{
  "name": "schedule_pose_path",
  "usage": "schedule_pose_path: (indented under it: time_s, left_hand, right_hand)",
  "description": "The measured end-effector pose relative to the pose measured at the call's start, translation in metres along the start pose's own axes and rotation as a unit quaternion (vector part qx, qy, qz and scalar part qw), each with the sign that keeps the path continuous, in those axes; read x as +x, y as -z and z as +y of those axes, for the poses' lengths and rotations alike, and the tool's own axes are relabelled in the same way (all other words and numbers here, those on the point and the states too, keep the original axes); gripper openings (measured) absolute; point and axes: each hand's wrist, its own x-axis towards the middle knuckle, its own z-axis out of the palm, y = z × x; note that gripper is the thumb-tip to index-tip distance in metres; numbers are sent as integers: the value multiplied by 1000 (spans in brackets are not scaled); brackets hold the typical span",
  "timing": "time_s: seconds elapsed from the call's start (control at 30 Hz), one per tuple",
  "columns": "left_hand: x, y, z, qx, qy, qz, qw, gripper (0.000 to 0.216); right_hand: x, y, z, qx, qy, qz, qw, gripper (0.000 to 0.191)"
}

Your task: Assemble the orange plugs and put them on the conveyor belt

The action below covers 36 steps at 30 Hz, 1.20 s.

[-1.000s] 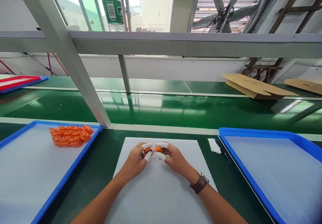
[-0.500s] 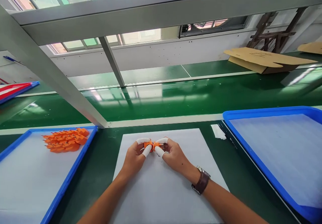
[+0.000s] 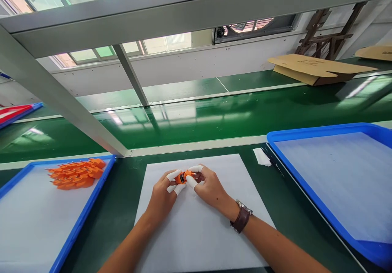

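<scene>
Between my two hands is a small orange plastic part (image 3: 183,177) with a dark opening on its near face and thin prongs at its right end. My left hand (image 3: 163,191) pinches its left end with white-covered fingertips. From the other side my right hand (image 3: 210,185) grips the right end between thumb and fingers, also in white finger covers. Both hands hold it just above a white sheet (image 3: 196,232). A bunch of similar orange parts (image 3: 76,174) lies in the blue-rimmed tray (image 3: 87,211) at the left.
On the right is a second blue-rimmed tray (image 3: 312,205) with a pale lining. A scrap of white paper (image 3: 261,157) lies beside it. A grey metal frame (image 3: 76,105) slants down to the green bench edge at the left. Flattened cardboard (image 3: 318,66) lies farther back.
The orange part has turned so that its dark opening shows. My left fingers have shifted on it, thumb and forefinger now farther apart. The whole view has shifted slightly.
</scene>
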Motion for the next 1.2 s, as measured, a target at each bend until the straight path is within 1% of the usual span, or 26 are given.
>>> schedule_pose_path:
  time_s: [0.1, 0.23, 0.43, 0.7, 0.87, 0.93, 0.97, 1.0, 1.07, 1.13, 1.2]
  left_hand:
    - [-2, -1, 0, 60, -42, 11, 997, 38]
    - [-3, -2, -1, 74, -68, 20, 995, 39]
    - [-2, -5, -4, 84, -98, 32, 991, 35]
    - [-3, -8, -7, 118, -109, 25, 987, 31]
    - [-3, -10, -5, 124, -134, 35, 983, 27]
    - [-2, -9, -4, 101, -119, 28, 987, 28]
    - [-2, -7, -3, 80, -100, 21, 992, 30]
    - [-1, -6, -2, 48, -71, 13, 996, 31]
    - [1, -2, 0, -48, 13, -1, 999, 34]
    - [3, 1, 1, -150, 100, -9, 984, 37]
    - [5, 3, 3, -214, 153, -7, 965, 40]
  right_hand:
    - [-3, 0, -3, -30, 24, -10, 999, 14]
    - [-6, -1, -4, -52, 35, -29, 998, 12]
    - [-6, -2, 1, -67, 1, -41, 997, 8]
    - [-5, -1, 1, -62, -10, -52, 997, 7]
    - [0, 2, 2, -39, -37, -94, 994, 7]
    - [2, 5, 0, -28, -50, -98, 994, 8]
    - [3, 6, 0, -18, -58, -101, 993, 11]
    - [4, 7, -1, -2, -68, -107, 992, 15]
    - [6, 9, 0, 39, -90, -118, 988, 26]
    - [7, 10, 3, 72, -107, -111, 985, 36]
    - [7, 10, 7, 70, -107, -94, 987, 40]
